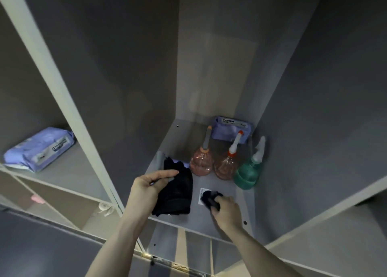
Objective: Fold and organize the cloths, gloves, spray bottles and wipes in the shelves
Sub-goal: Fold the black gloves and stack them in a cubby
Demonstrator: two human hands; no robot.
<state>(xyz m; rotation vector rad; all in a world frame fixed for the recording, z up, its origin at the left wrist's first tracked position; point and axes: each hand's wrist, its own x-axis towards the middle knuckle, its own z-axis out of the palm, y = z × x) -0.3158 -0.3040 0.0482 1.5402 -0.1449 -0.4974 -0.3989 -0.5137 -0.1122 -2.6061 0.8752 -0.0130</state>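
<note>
A black folded cloth [178, 191] lies on the grey shelf floor [226, 220] of the middle compartment. My left hand [146, 186] rests on its left edge, thumb and fingers pinching the fabric. My right hand [227, 210] grips a small bunched black cloth [209, 197] just to the right, over a white label. Behind stand two pink spray bottles [201, 163] [225, 168] and a green spray bottle [248, 173]. A purple wipes pack [230, 129] leans against the back corner.
A second purple wipes pack [39, 149] lies on the shelf of the left compartment. A white divider panel [69, 101] separates the two compartments. Lower shelves show below, with a small pink item [37, 199] and a white item [104, 206].
</note>
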